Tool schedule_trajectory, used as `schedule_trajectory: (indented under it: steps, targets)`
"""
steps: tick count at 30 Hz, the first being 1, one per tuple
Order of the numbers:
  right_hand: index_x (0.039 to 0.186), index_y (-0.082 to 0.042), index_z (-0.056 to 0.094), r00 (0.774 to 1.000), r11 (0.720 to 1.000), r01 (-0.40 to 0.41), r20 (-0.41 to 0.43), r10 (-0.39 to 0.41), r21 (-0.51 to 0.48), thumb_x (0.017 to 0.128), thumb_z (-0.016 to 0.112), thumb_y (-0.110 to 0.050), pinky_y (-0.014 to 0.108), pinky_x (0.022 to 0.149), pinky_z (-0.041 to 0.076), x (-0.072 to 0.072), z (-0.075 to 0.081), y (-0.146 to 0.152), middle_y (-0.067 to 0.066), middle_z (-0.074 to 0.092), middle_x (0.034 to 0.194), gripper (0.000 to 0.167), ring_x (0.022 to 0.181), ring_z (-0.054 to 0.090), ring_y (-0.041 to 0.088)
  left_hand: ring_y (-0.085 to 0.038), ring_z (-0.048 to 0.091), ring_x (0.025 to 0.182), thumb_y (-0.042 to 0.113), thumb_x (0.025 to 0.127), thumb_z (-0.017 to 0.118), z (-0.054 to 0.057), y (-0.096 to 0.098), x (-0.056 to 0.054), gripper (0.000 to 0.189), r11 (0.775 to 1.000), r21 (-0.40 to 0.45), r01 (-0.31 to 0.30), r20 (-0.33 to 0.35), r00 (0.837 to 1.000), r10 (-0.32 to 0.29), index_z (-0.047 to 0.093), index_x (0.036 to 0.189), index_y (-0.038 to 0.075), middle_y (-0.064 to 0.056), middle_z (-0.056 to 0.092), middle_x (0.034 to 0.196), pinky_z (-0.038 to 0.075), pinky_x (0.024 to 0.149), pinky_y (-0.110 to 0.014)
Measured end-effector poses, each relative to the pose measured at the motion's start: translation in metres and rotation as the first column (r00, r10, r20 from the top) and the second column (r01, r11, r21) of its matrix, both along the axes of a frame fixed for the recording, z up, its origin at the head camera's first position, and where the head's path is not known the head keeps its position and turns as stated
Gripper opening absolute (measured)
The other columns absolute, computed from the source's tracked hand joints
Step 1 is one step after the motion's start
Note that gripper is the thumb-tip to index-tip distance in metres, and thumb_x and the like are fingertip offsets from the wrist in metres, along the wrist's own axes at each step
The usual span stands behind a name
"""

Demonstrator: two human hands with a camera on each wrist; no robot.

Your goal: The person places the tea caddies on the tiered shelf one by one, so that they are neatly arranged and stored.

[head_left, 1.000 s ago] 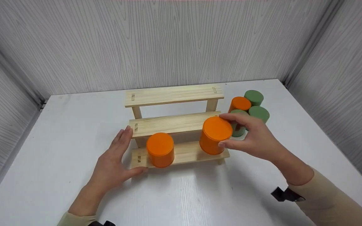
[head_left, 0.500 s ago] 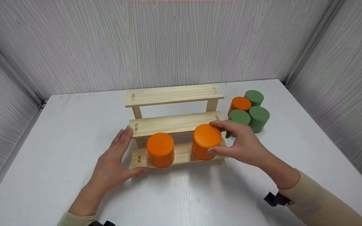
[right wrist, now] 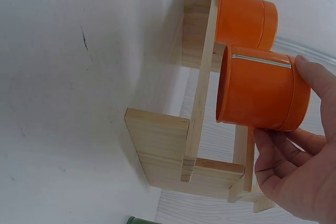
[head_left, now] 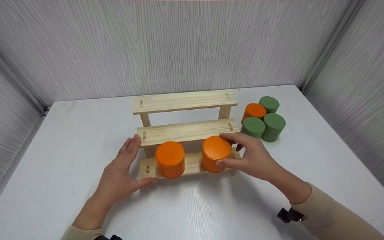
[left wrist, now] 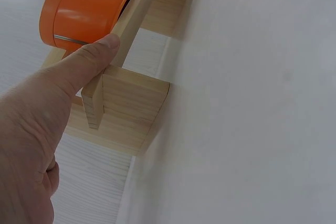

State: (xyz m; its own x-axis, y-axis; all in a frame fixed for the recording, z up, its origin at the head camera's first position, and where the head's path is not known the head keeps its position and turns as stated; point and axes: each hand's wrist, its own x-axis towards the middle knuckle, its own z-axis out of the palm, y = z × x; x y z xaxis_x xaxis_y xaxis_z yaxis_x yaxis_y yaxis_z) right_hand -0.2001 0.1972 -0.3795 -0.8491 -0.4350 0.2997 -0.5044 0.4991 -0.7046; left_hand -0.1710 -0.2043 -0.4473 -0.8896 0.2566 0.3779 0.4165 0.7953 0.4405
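Note:
In the head view my right hand (head_left: 250, 156) grips an orange tin can (head_left: 216, 155) by its right side, thumb in front and fingers behind. The right wrist view shows this can (right wrist: 260, 90) with a pale seam line, its base a small gap off the bottom shelf (right wrist: 202, 77). A second orange can (head_left: 170, 159) stands on the left part of that shelf. My left hand (head_left: 120, 175) lies at the left end of the wooden three-tier rack (head_left: 185, 131), fingers extended against the middle tier's end. Its thumb (left wrist: 86, 64) presses the bottom tier's front edge.
Right of the rack stand several cans close together: an orange can (head_left: 254, 111) and green cans (head_left: 273, 126). Wood-grain panels (head_left: 178, 43) close off the back and sides of the white table (head_left: 192, 210).
My right hand has carried the orange can leftward and down toward the bottom shelf, nearer the other orange can. My left hand has stayed in place against the rack.

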Motion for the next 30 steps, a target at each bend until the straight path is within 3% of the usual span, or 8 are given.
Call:
schedule_trajectory:
  steps: [8,30]
  targets:
    - [0.140,-0.012,0.069,1.000,1.000,0.005,0.011,-0.005,-0.007,0.082,0.095,-0.032,0.035,0.084,0.053,-0.0021,-0.0036,-0.0037,-0.006,0.071,0.130,0.068,0.103,0.062,0.016,-0.025,0.026,0.160,0.042,0.065,0.104,-0.0015,-0.0007,-0.0015,0.135,1.000,0.014,0.023,-0.042,0.999,-0.022,0.023,0.171,0.016,0.003,0.027,0.175,0.041,0.119,-0.051]
    - [0.142,-0.012,0.068,0.999,1.000,0.018,0.033,-0.018,-0.007,0.081,0.096,-0.033,0.036,0.086,0.055,-0.0077,-0.0068,-0.0032,-0.004,0.071,0.132,0.071,0.102,0.062,0.017,-0.026,0.026,0.160,0.040,0.065,0.104,-0.0004,-0.0004,-0.0013,0.136,1.000,0.017,0.022,-0.039,0.999,-0.022,0.023,0.171,0.016,0.002,0.026,0.175,0.041,0.119,-0.053]
